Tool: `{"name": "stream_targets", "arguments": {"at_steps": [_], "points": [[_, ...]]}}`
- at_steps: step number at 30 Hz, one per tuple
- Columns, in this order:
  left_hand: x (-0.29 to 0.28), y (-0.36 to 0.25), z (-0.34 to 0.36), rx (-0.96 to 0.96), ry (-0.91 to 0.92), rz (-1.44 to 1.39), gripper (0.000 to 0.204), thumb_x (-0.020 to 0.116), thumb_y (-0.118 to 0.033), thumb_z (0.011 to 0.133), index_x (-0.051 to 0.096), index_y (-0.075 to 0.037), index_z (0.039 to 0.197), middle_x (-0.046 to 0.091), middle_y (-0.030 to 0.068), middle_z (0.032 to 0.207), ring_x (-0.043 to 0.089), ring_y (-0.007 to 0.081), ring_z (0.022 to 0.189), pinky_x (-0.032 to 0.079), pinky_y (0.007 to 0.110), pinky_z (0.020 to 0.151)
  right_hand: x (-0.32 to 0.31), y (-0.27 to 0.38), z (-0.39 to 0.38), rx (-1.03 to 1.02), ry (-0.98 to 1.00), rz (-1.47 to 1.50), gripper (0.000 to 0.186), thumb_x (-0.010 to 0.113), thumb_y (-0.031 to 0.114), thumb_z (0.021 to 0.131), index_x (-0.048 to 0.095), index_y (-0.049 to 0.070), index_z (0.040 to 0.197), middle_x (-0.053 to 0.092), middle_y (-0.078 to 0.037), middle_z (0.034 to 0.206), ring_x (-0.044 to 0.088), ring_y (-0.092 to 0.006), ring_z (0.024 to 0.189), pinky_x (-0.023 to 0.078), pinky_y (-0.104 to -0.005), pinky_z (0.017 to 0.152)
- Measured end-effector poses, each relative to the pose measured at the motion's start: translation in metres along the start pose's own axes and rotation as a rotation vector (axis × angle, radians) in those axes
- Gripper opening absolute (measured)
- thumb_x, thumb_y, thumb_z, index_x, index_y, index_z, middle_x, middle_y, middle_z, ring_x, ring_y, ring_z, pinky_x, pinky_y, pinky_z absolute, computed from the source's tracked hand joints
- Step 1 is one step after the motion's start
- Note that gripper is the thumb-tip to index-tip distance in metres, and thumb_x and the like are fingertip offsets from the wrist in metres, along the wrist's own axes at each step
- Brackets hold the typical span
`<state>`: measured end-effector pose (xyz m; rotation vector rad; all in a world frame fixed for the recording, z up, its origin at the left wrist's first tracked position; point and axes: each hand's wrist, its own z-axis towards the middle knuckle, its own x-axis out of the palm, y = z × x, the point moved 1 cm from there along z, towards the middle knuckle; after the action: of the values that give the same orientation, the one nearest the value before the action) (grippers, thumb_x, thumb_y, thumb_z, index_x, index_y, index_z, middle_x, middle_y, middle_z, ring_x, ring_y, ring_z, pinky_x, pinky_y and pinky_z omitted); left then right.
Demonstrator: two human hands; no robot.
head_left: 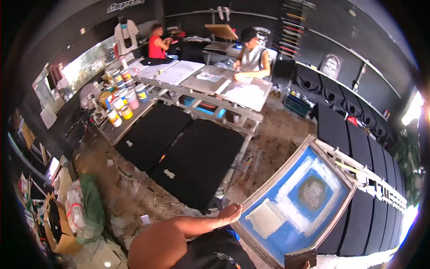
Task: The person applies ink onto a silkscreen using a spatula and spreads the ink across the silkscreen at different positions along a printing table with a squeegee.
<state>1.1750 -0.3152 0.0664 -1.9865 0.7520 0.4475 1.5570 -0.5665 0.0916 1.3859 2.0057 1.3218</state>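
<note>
Blue mesh in a wooden rim: the screen frame (293,229) is nearest, held tilted in front of the body, toward the right. Its left edge is gripped by the left hand (230,213), fingers bent at the rim – probably so the mesh is left untouched. By the lower corner, only a bit of the right hand (307,265) is shown beside a dark wooden piece (300,258); finger closure and hold cannot be told. Hands are set well apart, presumably to steady a wide frame. On the mesh, a pale patch (266,218) is seen beside a white smeared border around a dark design (312,193).

Beyond, black boards (201,163) are laid flat side by side, likely for easy reach; more black panels (351,141) are lined up at right. Paint cans (118,102) are clustered on a side bench – seemingly kept handy. Farther, a long table (190,83) is occupied by a co-worker in grey (255,60); a co-worker in red (157,47) is seen farther left.
</note>
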Motion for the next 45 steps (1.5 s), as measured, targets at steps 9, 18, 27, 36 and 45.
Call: {"name": "stream_targets", "arguments": {"at_steps": [9,18,27,36,45], "points": [[0.203,-0.120,0.077,0.184,0.249,-0.025,0.065,0.032,-0.056,0.101,0.071,-0.004,0.093,0.075,0.0177,0.091,0.069,0.0432,0.097,0.051,0.053,0.089,-0.094,0.125,0.085,-0.205,-0.206,-0.011,0.054,0.074,0.035,0.088,0.062,0.000,0.126,0.067,-0.011,0.115,0.065,-0.0253,0.104,0.054,-0.0407,0.093],[0.301,-0.145,0.031,0.094,0.064,-0.057,0.058,0.035,-0.048,0.102,0.063,0.003,0.098,0.069,0.0303,0.096,0.064,0.0510,0.098,0.048,0.055,0.088,-0.182,0.159,0.219,-0.129,-0.180,-0.148,0.052,0.071,0.033,0.089,0.061,0.001,0.129,0.069,-0.012,0.116,0.069,-0.0266,0.100,0.058,-0.0411,0.090],[0.364,-0.140,-0.100,-0.262,-0.315,0.048,0.053,0.032,-0.043,0.104,0.064,-0.001,0.106,0.066,0.0324,0.104,0.060,0.0553,0.101,0.045,0.061,0.088,-0.197,0.189,0.339,0.104,0.147,-0.267,0.045,0.070,0.034,0.090,0.065,0.000,0.117,0.070,-0.011,0.103,0.069,-0.0253,0.091,0.059,-0.0387,0.083],[0.383,-0.141,-0.099,-0.178,-0.394,0.065,0.059,0.030,-0.051,0.106,0.062,-0.003,0.114,0.067,0.0313,0.112,0.060,0.0541,0.106,0.046,0.059,0.091,-0.210,0.190,0.369,0.116,0.241,-0.190,0.047,0.071,0.037,0.089,0.066,-0.001,0.117,0.070,-0.011,0.103,0.070,-0.0241,0.091,0.058,-0.0359,0.083],[0.363,-0.183,-0.101,-0.045,-0.279,-0.036,0.063,0.031,-0.050,0.107,0.044,-0.006,0.150,0.054,0.0302,0.141,0.053,0.0493,0.127,0.043,0.052,0.107,-0.190,0.223,0.357,0.045,0.236,-0.218,0.038,0.071,0.031,0.090,0.068,0.000,0.112,0.071,-0.008,0.099,0.068,-0.0187,0.086,0.056,-0.0332,0.081]]}}
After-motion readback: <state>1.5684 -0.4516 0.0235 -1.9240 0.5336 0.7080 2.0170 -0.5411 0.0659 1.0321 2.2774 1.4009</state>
